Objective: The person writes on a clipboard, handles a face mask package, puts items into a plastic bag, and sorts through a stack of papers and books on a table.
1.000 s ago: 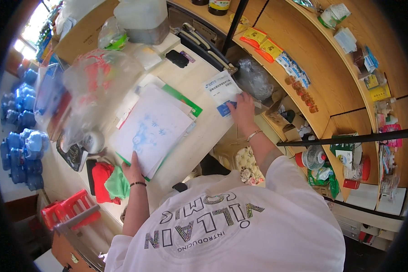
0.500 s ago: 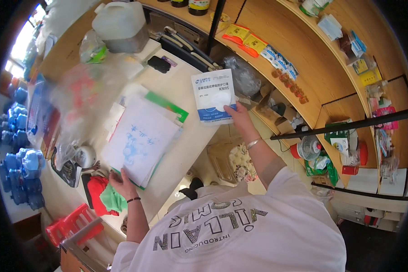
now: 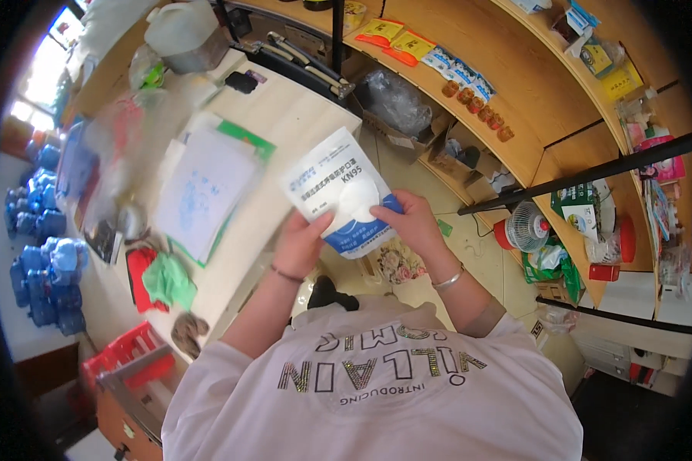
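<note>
A white and blue face mask packet [image 3: 346, 184] is held up in front of me, tilted, with a white mask pictured or showing on its front. My left hand [image 3: 306, 242] grips its lower left edge, thumb on the front. On the right edge, my right hand [image 3: 411, 223] pinches it the same way. Left of the packet, a stack of papers [image 3: 207, 184] with blue drawing on top lies on the cream table [image 3: 273, 146], a green folder [image 3: 246, 142] showing beneath. Beside the papers sit a light green cloth [image 3: 169, 280] and a red cloth [image 3: 140, 269].
Wooden shelves [image 3: 515, 77] with snack packets [image 3: 407, 48] and a small fan [image 3: 524, 234] curve along the right. A large plastic jug [image 3: 186, 38] stands at the table's far end. Blue water bottles [image 3: 50, 280] and a red plastic stool [image 3: 131, 357] are at the left.
My left hand has left the papers and taken hold of the packet. My right hand has brought the packet closer and tilted it. The view has shifted toward the right.
</note>
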`<action>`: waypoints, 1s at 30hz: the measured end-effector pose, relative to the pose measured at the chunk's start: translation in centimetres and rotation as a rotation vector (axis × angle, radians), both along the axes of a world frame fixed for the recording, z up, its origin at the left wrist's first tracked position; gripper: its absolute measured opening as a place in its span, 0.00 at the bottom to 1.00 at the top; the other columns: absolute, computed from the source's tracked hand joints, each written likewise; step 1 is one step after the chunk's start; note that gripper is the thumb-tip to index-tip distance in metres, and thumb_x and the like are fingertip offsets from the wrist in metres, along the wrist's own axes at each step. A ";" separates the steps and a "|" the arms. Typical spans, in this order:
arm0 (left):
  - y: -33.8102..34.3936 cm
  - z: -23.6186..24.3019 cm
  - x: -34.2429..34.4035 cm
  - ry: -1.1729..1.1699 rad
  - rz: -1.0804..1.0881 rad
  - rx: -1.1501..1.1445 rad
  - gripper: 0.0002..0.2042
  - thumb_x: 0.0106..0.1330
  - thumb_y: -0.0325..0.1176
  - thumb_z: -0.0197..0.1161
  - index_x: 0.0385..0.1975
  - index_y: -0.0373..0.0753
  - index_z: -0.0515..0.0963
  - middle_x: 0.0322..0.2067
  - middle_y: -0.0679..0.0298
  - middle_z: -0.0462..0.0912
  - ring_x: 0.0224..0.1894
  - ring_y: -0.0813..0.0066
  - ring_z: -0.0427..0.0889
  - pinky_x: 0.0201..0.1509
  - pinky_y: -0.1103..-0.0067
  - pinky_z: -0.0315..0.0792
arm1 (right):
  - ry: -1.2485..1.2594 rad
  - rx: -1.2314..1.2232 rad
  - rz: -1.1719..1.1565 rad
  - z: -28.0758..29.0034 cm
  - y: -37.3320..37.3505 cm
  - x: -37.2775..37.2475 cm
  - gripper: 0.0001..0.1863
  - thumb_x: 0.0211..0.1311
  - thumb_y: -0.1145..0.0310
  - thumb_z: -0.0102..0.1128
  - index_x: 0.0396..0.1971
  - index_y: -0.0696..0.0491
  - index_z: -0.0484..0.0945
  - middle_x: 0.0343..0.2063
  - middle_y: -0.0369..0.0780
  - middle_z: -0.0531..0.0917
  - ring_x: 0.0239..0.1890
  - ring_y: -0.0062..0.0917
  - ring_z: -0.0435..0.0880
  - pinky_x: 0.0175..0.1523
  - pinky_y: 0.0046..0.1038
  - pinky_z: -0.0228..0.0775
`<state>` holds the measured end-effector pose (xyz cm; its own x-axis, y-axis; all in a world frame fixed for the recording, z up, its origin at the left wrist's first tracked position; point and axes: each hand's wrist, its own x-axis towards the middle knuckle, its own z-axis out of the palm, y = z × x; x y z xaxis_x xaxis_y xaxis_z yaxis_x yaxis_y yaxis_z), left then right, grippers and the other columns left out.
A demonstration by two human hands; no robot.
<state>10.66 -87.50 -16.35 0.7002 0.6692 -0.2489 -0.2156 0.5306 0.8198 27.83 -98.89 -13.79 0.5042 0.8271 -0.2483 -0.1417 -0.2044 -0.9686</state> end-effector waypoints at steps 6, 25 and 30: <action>-11.8 3.0 3.9 -0.096 0.090 -0.266 0.14 0.58 0.27 0.60 0.45 0.36 0.72 0.43 0.61 0.78 0.44 0.71 0.77 0.49 0.76 0.72 | 0.001 0.058 -0.003 2.0 -12.5 2.2 0.09 0.56 0.71 0.58 0.33 0.61 0.78 0.25 0.32 0.80 0.26 0.10 0.73 0.33 0.15 0.66; -24.7 6.6 7.8 -0.203 -0.137 -0.254 0.19 0.61 0.26 0.55 0.53 0.35 0.63 0.49 0.60 0.73 0.50 0.71 0.74 0.50 0.77 0.72 | 0.256 0.397 -0.283 3.8 -29.2 7.7 0.14 0.57 0.72 0.56 0.43 0.58 0.73 0.33 0.36 0.80 0.31 0.14 0.77 0.35 0.16 0.69; -26.1 7.1 7.9 -0.217 -0.109 -0.266 0.19 0.61 0.24 0.55 0.53 0.37 0.64 0.50 0.60 0.72 0.52 0.68 0.73 0.55 0.72 0.70 | 0.248 0.360 -0.162 3.5 -30.6 3.7 0.14 0.59 0.71 0.56 0.45 0.57 0.71 0.36 0.36 0.79 0.32 0.14 0.76 0.34 0.17 0.70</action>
<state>18.55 -113.58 -9.22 0.8194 0.5196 -0.2421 -0.3000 0.7486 0.5913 31.57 -129.50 -10.32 0.5958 0.7981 -0.0898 -0.3808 0.1823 -0.9065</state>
